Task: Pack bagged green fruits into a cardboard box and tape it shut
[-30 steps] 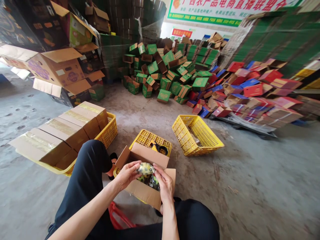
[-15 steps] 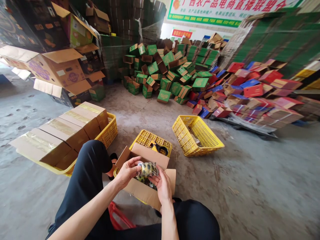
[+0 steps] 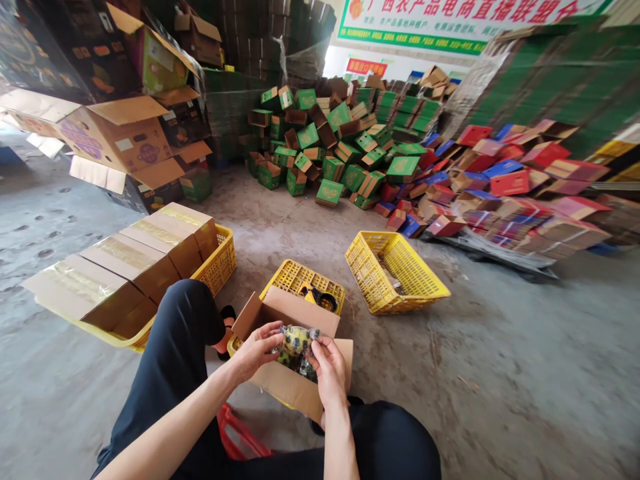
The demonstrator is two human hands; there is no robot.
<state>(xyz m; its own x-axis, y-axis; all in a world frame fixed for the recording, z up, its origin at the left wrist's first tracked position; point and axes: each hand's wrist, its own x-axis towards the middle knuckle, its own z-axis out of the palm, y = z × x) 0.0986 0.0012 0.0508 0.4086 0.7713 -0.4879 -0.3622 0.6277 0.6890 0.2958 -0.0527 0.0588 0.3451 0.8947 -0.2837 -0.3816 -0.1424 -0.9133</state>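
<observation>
In the head view, at lower centre, our left hand (image 3: 257, 350) and right hand (image 3: 329, 370), fingers partly curled, pinch opposite ends of a clear-wrapped, spotted packet (image 3: 299, 340) above the open carton (image 3: 287, 388); just beyond, we see a tape dispenser (image 3: 311, 294) on a yellow crate (image 3: 287, 273).

Pale light glazes the floor (image 3: 55, 220) at left; outer edges stretch and blur.

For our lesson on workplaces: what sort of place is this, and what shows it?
Probably a packing warehouse: heaped green cartons, tall green cardboard stacks, and taped boxes in a yellow crate.
</observation>
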